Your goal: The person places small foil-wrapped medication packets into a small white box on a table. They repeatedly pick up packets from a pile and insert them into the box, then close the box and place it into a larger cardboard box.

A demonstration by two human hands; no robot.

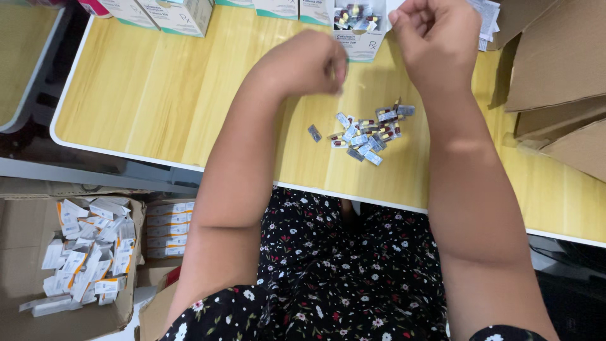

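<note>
Capsule strips (369, 132) below raised hands (379, 53)

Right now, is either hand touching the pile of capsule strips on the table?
No. The left hand and right hand are raised above the pile of capsule strips.

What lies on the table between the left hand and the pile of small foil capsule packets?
In the head view, only bare wooden table separates the left hand from the capsule packets; one stray packet lies just left of the pile.

Head camera — looks steeply down, close over table (158, 95).
</note>
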